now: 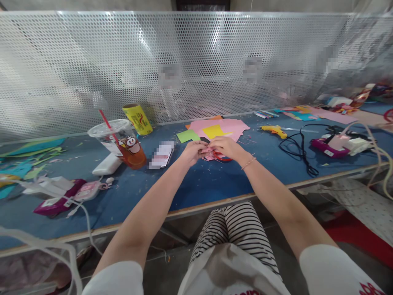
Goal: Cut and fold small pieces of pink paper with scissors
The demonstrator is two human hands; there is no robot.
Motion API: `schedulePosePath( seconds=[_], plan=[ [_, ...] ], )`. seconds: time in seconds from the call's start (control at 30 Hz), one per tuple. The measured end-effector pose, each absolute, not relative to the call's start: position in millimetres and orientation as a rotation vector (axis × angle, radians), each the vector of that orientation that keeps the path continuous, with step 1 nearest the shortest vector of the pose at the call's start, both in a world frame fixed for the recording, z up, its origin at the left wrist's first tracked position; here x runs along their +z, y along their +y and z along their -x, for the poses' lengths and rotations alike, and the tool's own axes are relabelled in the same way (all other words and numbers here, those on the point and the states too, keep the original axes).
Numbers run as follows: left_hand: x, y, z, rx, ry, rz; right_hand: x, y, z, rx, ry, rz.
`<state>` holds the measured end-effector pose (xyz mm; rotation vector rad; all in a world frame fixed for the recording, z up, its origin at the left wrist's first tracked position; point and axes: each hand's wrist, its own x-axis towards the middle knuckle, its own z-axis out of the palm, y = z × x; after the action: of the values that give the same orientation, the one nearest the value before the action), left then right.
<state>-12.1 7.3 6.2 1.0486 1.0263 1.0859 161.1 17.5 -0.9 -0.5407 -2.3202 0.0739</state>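
Note:
Both hands meet over the blue table, just in front of the stacked paper. My left hand (194,151) has its fingers closed on a small pink paper piece (208,153). From the right, my right hand (224,146) pinches the same piece, its fingertips close to the left ones. Red scissors handles (223,158) lie under my right hand, partly hidden. Behind the hands are a large pink sheet (236,128), a yellow square (213,131) and a green piece (188,135).
Left are a phone (161,155), a drink cup with straw (132,151), a yellow roll (138,119) and a purple power strip (59,198). Right are a yellow glue gun (274,130), black cable (302,151) and another power strip (330,148). A perforated metal screen (129,61) stands behind.

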Motion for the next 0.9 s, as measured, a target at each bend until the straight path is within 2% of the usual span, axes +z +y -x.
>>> schedulePosePath(
  seconds=[0.9],
  plan=[
    [4.4, 9.5, 16.0, 1.082, 0.865, -1.004, -4.4, 19.4, -158.8, 0.050, -2.257, 0.550]
  ],
)
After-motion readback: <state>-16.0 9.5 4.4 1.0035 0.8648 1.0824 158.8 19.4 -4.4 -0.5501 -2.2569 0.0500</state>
